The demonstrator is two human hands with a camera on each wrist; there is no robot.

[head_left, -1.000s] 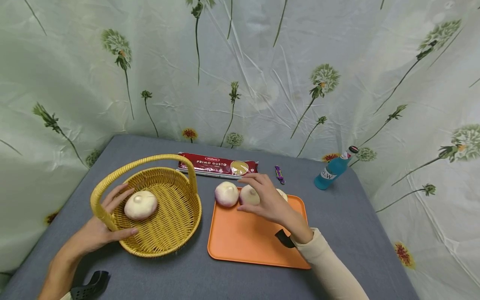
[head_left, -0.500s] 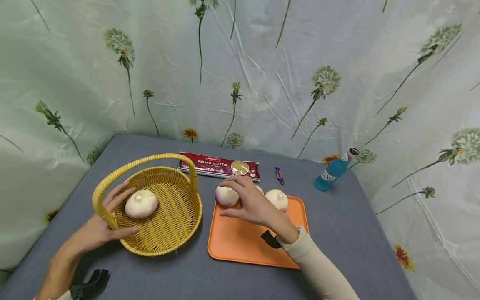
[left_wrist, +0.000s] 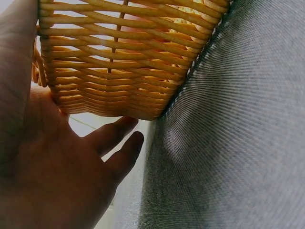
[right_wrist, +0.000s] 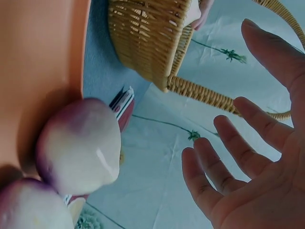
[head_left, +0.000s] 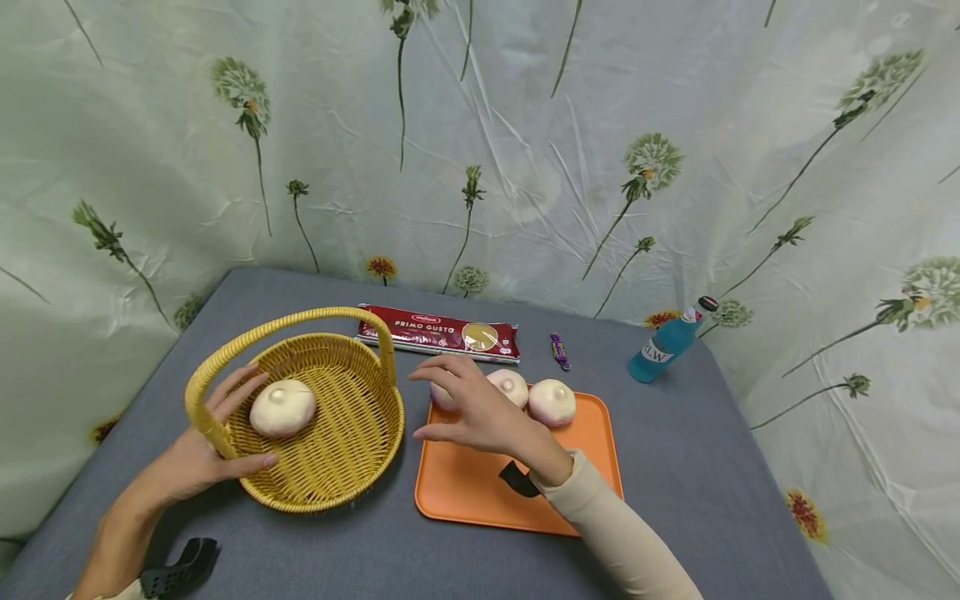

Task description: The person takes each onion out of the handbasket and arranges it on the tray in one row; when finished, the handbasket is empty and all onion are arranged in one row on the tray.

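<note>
A yellow wicker basket with an arched handle stands on the left, one white-and-purple turnip inside it. My left hand grips the basket's left side by the handle's base, thumb over the rim; in the left wrist view two fingers show below the wickerwork. Several turnips minus the basket's one, three in all, line the far edge of an orange tray. Spread and holding nothing, my right hand hovers over the tray's left part, partly covering the leftmost turnip.
Behind the tray lies a red Primo Gusto packet. A small purple wrapped candy is to its right. Farther right stands a blue bottle with a dark cap. Floral cloth hangs behind the grey table.
My right hand has moved left across the turnips, from over the middle one to the leftmost, uncovering the other two. My left hand and the basket have stayed in place.
</note>
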